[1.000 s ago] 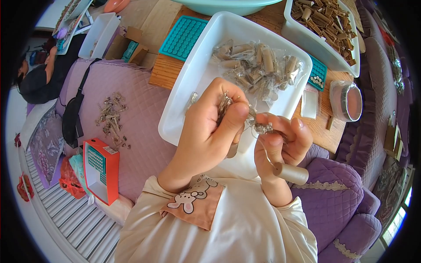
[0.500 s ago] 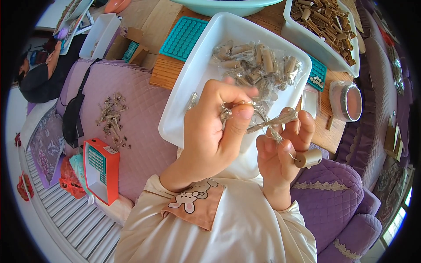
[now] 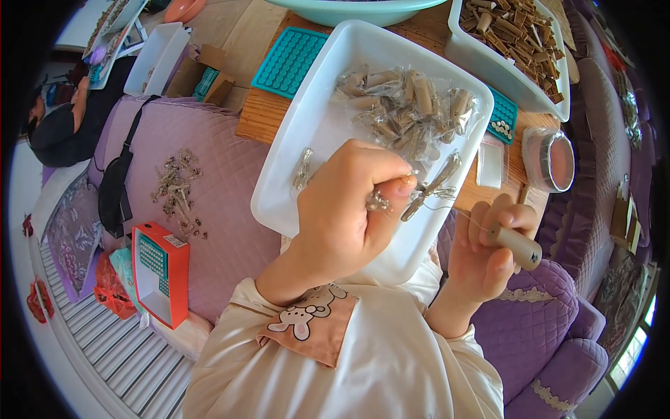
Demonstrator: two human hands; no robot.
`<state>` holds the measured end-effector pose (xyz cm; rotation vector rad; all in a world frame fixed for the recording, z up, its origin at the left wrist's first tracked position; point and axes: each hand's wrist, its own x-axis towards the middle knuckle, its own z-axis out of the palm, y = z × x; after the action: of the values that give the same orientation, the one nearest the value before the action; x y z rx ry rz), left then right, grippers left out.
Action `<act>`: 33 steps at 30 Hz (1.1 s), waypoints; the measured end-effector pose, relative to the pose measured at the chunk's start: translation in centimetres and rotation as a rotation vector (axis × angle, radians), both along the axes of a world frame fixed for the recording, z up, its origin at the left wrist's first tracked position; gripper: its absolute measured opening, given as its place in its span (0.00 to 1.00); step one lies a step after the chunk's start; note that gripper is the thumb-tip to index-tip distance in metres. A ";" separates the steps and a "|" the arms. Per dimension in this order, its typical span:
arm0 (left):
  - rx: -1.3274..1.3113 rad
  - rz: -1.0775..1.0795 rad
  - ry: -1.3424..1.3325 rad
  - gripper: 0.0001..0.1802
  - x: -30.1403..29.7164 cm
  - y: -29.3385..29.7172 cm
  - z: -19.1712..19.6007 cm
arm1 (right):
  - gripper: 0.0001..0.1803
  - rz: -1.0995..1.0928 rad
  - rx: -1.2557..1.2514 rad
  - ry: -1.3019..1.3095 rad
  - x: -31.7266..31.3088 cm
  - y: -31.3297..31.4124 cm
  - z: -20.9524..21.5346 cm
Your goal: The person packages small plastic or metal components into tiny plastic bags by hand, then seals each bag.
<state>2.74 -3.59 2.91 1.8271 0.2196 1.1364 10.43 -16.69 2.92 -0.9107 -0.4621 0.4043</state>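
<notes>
My left hand (image 3: 338, 202) is closed over the near part of the white tray, pinching a looped bundle of thin silvery wire (image 3: 434, 190) between thumb and fingers. Loops of it stick out to the right of the fingertips. To the right of the tray, my right hand (image 3: 474, 255) has its fingers curled about a tan, cork-like cylinder (image 3: 515, 246) with a small dark spot on its end. A fine strand runs from the cylinder toward the bundle. In the white tray (image 3: 289, 133) lie several tan cylinders in clear bags (image 3: 412, 101) and another small wire bundle (image 3: 303, 169).
A bin of loose tan cylinders (image 3: 513, 38) stands at the far right. Teal trays (image 3: 289, 61) flank the white tray. A clear-wrapped round roll (image 3: 558, 162) sits at the table edge. On the purple cover are small metallic pieces (image 3: 174, 188) and a red box (image 3: 171, 279). Another person sits far left.
My right hand has moved right with the cylinder, away from my left hand, and the strand now stretches between them. The wire bundle stays in my left hand.
</notes>
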 end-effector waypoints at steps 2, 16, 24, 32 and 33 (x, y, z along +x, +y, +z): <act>-0.027 0.004 0.019 0.04 0.0 -0.3 0.4 | 0.25 0.029 -0.002 -0.049 -0.1 -0.1 0.4; -0.226 0.059 -0.088 0.06 -0.2 -0.2 0.4 | 0.22 0.129 -0.219 -0.095 -2.3 -0.3 -1.0; -0.272 0.013 -0.184 0.07 1.0 -1.3 -0.9 | 0.32 0.358 -0.195 0.063 -2.7 0.9 -3.2; -0.453 -0.147 -0.050 0.07 0.7 -0.7 -1.1 | 0.35 0.447 0.111 0.271 -0.4 1.4 -3.3; -0.487 -0.193 0.014 0.08 0.7 -0.6 -1.0 | 0.35 0.448 0.110 0.272 -0.2 1.4 -3.2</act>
<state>3.46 -4.16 1.88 1.3904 0.2930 0.8455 10.21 -15.25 -0.27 -0.6285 -0.4310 0.8908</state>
